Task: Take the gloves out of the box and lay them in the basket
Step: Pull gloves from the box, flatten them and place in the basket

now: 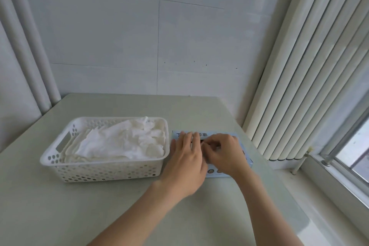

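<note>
Pale blue cardboard box (208, 135) lies at three o'clock of the white perforated plastic basket (103, 163) heaped with white gloves (119, 144); our flat left hand (185, 158) steadies it while our right hand (223, 152) curls over its top, grasp impossible to tell.

Table (99, 205): pale and matte, filling my lower view.
Wall (119, 36): light grey panels behind it.
Blinds (309, 66): cream vertical slats on my right.
Window (357, 152): lower right.
</note>
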The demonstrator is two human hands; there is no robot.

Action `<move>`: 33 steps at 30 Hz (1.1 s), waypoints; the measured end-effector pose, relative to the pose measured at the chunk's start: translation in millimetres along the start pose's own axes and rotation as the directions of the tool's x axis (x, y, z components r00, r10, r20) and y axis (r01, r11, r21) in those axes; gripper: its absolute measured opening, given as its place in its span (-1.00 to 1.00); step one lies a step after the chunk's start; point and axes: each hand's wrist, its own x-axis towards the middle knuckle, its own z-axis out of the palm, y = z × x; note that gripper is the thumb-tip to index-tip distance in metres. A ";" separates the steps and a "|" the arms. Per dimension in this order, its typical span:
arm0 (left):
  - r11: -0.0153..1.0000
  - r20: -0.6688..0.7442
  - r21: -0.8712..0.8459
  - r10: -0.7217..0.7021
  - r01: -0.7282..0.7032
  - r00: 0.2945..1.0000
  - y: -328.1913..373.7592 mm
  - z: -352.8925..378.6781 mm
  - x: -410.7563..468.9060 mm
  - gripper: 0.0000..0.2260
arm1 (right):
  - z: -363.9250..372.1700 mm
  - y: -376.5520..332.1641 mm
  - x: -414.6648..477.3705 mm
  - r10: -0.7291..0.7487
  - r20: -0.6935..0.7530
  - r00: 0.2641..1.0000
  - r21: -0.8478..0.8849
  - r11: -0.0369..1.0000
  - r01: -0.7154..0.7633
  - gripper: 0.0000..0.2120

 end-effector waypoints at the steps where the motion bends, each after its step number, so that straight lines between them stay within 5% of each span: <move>1: 0.999 0.023 0.003 -0.036 0.036 0.999 -2.4 2.6 0.6 -0.33 | -0.7 0.7 0.4 -0.002 -0.040 0.999 0.041 0.999 0.003 -0.87; 6: 0.994 0.039 -0.055 -0.097 0.099 0.995 -5.9 6.0 1.6 -0.29 | -8.9 1.1 -2.5 0.110 -0.298 0.948 0.307 0.952 -0.014 -0.84; 10: 1.000 -0.029 -0.006 -0.020 0.020 0.999 -10.9 10.4 1.5 -0.42 | -10.6 0.2 -2.7 0.201 -0.404 0.892 0.470 0.882 0.015 -0.85; 21: 1.000 0.062 0.024 -0.010 0.008 0.998 -18.2 10.6 4.0 -0.38 | -18.0 -25.7 -8.3 0.149 -0.718 0.680 0.379 0.903 0.203 -0.85; 25: 0.975 0.086 -0.223 -0.006 0.025 0.996 -11.4 -2.1 5.5 -0.51 | -23.8 -44.3 -13.8 0.124 -0.787 0.605 0.357 0.891 0.281 -0.89; 27: 0.922 0.054 -0.388 0.013 0.010 0.998 -4.0 -15.5 6.0 -0.51 | -25.1 -48.8 -15.0 0.112 -0.788 0.606 0.353 0.888 0.295 -0.94; 30: 0.752 0.085 -0.655 -0.021 0.072 0.996 10.7 -40.8 3.5 -0.88 | -25.7 -50.0 -16.1 0.118 -0.766 0.632 0.357 0.896 0.265 -0.89; 33: 0.474 0.201 -0.857 -0.053 0.202 0.978 23.8 -63.0 0.8 -0.61 | -22.8 -45.7 -14.4 0.200 -0.710 0.675 0.424 0.887 0.182 -0.84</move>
